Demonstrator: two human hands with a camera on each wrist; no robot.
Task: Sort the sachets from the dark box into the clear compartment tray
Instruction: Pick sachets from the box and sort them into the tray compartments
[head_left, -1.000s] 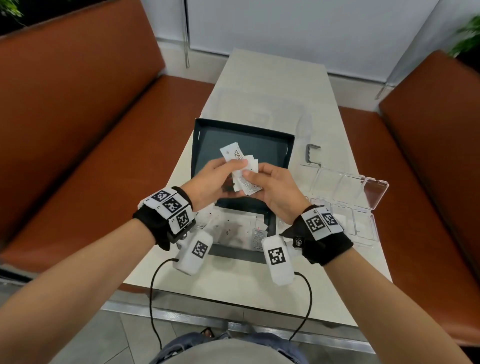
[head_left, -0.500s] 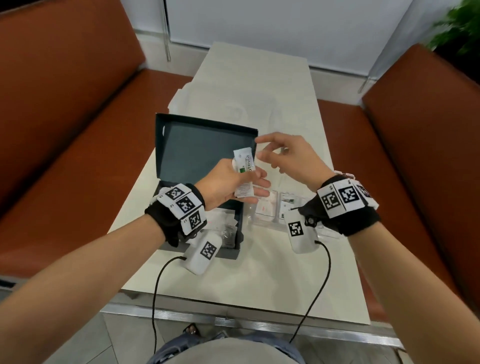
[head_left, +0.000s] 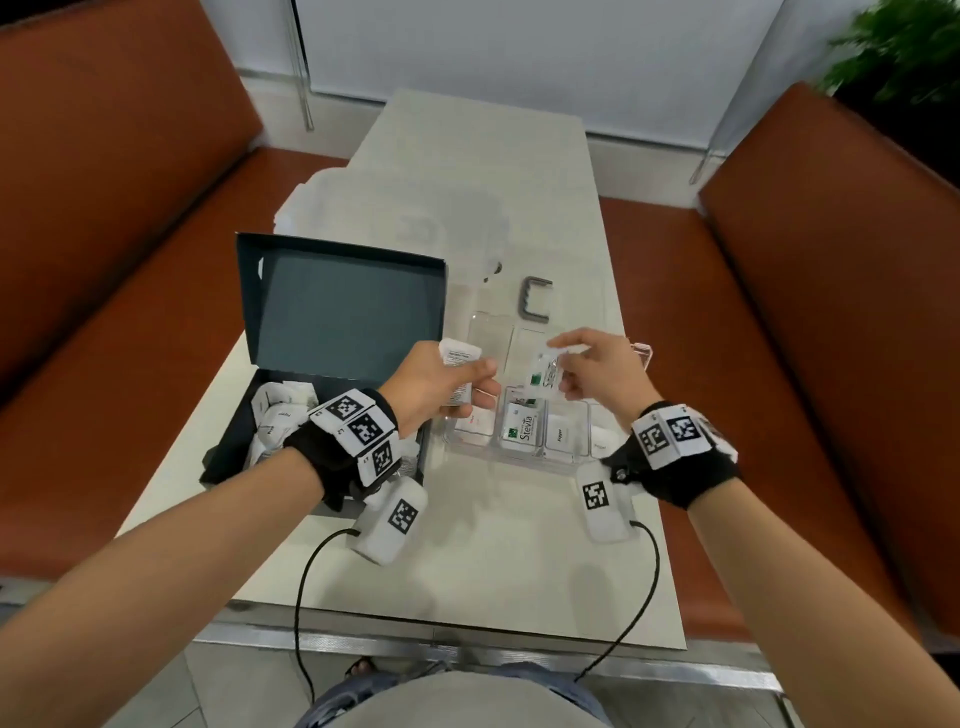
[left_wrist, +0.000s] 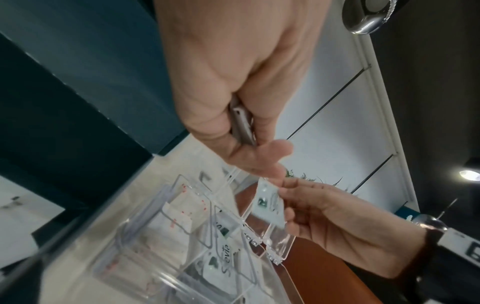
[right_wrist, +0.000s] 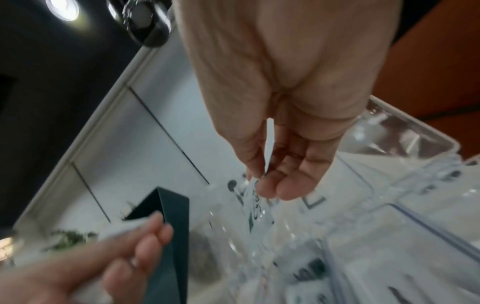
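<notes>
The right hand (head_left: 597, 371) pinches 1 white green-printed Stevia sachet (head_left: 544, 375) above the clear plastic compartment tray (head_left: 566, 457); the left hand (head_left: 441, 384) grips spare white sachets (head_left: 457, 358) beside the dark open box (head_left: 249, 415). Next, probably: lower it onto the matching sachet in the near row.

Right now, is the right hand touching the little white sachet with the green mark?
Touching. The left wrist view shows the right hand pinching the green-marked white sachet.
</notes>
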